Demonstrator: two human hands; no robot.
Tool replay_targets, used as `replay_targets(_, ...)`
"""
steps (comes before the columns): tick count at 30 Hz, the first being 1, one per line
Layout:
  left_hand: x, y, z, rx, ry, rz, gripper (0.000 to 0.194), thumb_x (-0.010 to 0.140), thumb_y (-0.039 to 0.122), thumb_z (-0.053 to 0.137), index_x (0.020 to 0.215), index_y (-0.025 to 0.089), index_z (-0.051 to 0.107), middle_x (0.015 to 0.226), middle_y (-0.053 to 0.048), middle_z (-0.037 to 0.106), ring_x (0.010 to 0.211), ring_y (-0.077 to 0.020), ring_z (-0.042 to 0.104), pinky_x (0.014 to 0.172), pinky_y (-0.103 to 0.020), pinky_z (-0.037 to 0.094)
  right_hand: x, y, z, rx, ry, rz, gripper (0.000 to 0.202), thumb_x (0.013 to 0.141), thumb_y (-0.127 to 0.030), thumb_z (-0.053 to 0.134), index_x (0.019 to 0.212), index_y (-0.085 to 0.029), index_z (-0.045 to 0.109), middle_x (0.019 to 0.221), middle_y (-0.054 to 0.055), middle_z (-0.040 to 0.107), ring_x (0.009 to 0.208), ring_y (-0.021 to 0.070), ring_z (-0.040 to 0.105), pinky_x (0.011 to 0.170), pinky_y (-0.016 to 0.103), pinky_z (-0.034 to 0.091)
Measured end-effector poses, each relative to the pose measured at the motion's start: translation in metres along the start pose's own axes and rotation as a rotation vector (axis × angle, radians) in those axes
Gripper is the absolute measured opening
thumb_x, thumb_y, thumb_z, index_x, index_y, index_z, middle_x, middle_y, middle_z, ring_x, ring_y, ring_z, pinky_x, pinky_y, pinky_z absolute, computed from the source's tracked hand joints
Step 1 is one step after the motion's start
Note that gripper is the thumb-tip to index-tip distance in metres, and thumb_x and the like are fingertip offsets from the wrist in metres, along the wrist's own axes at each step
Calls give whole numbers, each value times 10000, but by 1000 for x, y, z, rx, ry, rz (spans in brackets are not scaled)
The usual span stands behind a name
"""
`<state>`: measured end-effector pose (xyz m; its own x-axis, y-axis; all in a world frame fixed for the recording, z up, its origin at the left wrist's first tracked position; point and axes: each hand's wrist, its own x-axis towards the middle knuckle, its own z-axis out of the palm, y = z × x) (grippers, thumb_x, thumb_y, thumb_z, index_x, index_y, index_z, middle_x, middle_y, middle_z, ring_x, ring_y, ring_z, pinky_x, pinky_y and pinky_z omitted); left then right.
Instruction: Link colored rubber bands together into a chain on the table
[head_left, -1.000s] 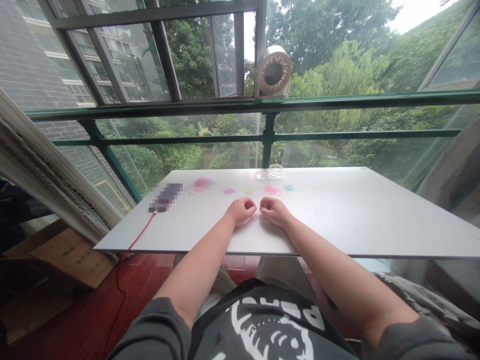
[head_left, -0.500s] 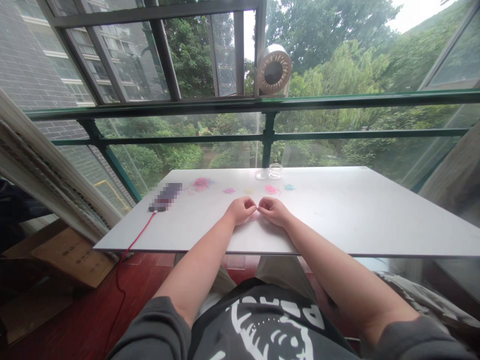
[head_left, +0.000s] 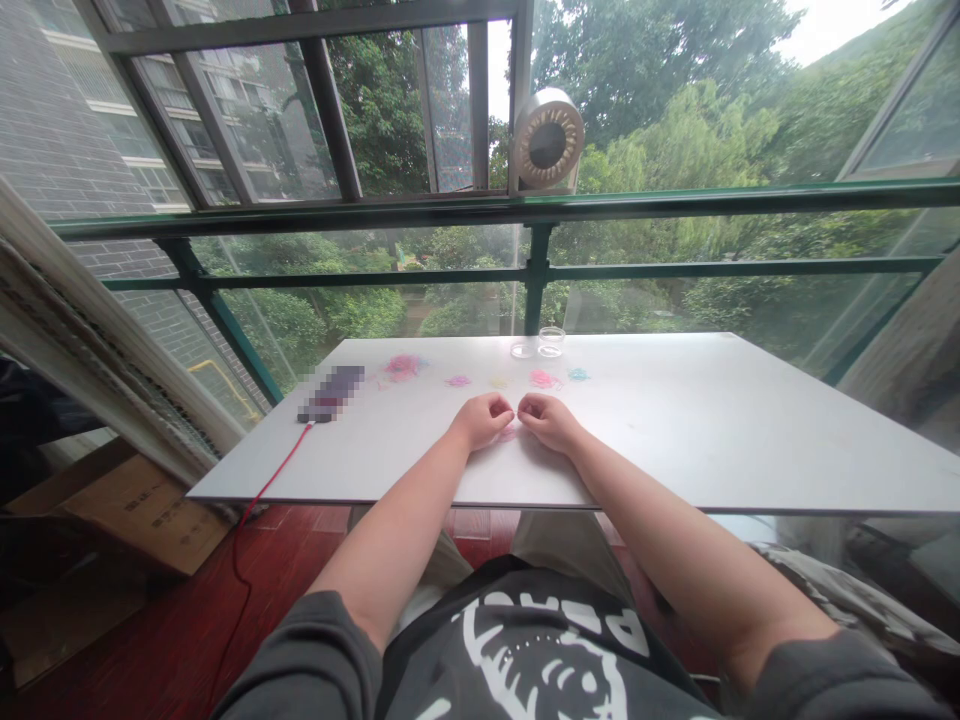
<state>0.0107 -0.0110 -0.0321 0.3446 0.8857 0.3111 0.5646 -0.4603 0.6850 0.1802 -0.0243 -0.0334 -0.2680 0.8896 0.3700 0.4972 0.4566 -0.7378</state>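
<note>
My left hand (head_left: 484, 420) and my right hand (head_left: 551, 420) are close together above the white table (head_left: 720, 420), both with thumb and fingers pinched. Whatever lies between the fingertips is too small to make out. Just below and between the hands is a small pink tangle (head_left: 508, 434), partly hidden by them. Beyond them lie little heaps of thin strands or loops: a purple heap (head_left: 458, 381), a pale yellow heap (head_left: 498, 382), a pink-red heap (head_left: 544, 379) and a teal heap (head_left: 578, 374). A larger mixed pink heap (head_left: 403, 367) sits farther left.
A clear round container (head_left: 551, 342) and a flat clear lid or dish (head_left: 523, 350) stand at the table's back edge. On the left lies a blurred dark device (head_left: 330, 395) with a red cable (head_left: 281, 465) running over the front edge. A green railing (head_left: 375, 212) runs behind.
The fingertips of my two hands have drawn very slightly apart, the right hand shifting a little to the right. The heaps and containers have not moved.
</note>
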Motion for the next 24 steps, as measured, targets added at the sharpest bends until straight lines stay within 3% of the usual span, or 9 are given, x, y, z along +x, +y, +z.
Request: replay_targets(24,1,-2,2,6,6,9,178,725,318,509,744,167,602,713,-1,629,659,-117,549,641,-230,427,0,-4,0,-4,56,13,68,675,-229,499,647,-172,524,559,-35,481,540,99,421,533,224,319)
